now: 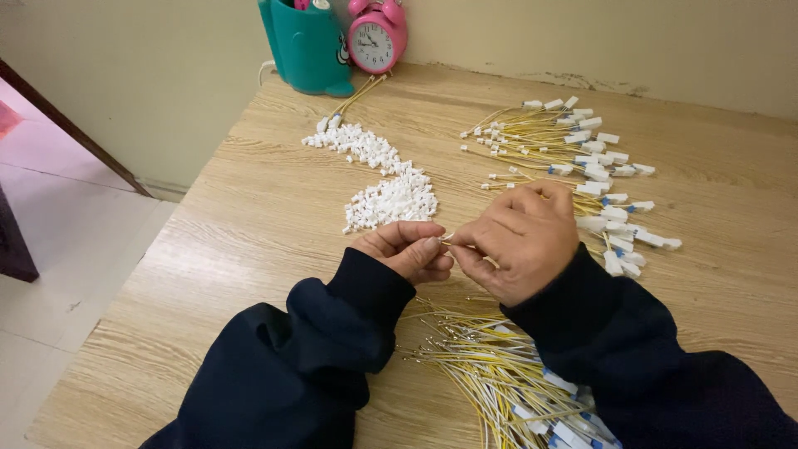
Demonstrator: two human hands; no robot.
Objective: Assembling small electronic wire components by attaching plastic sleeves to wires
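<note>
My left hand and my right hand meet over the middle of the wooden table. Between their fingertips they pinch a thin yellow wire with a small white piece at its tip; most of it is hidden by the fingers. Beyond the hands lies a heap of small white plastic connectors. A bundle of loose yellow wires lies under my wrists. At the right is a spread of yellow wires with white connectors fitted.
A teal holder and a pink alarm clock stand at the table's far edge against the wall. The table's left edge drops to a tiled floor. Dark sleeves cover both forearms.
</note>
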